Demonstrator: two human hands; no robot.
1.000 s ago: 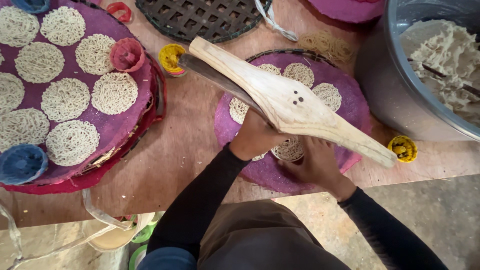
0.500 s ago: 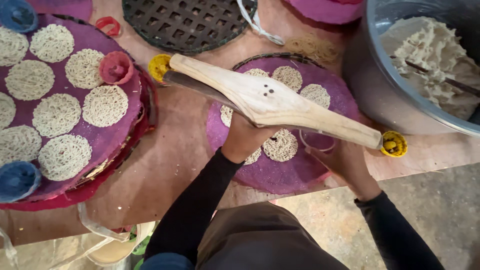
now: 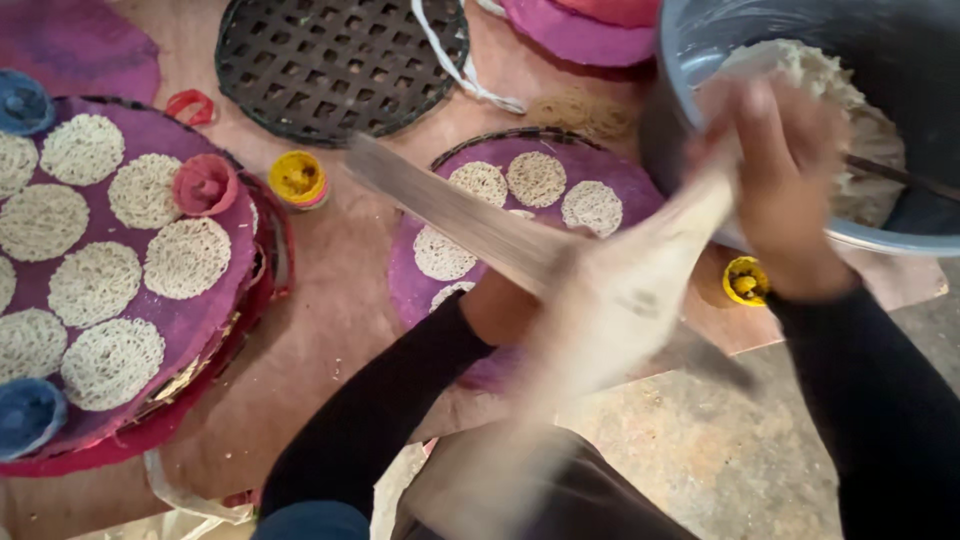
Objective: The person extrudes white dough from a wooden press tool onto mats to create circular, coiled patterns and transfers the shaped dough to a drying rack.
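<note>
Right hand (image 3: 785,190), blurred by motion, closed around the upper arm of a pale wooden press (image 3: 640,290), just in front of the grey tub (image 3: 700,60). Left hand (image 3: 505,305) lower down beside the press body, mostly hidden behind it; impossible to tell whether its fingers are closed or spread. Both forearms in black sleeves (image 3: 380,410).

Press smeared across the middle of the view, one arm slanting up and left over the near purple mat (image 3: 620,180), the other rising toward the tub rim. On that mat, just left of the tub, several round nests of fine pale noodle (image 3: 535,178) lying flat and apart from one another.

Inside the tub, a heap of pale dough (image 3: 840,110) with a dark handle poking out of it. Directly below the tub, a small yellow cap (image 3: 745,280) on the brown wooden tabletop (image 3: 330,290). Well left of the tub, a second yellow cap (image 3: 298,177), then a larger purple tray (image 3: 190,330) covered in the same noodle discs, with a pink cup (image 3: 205,185) and blue cups (image 3: 25,415) set among them. Up and left of the tub, a dark woven lattice tray (image 3: 340,60) with a white cord across its edge.
</note>
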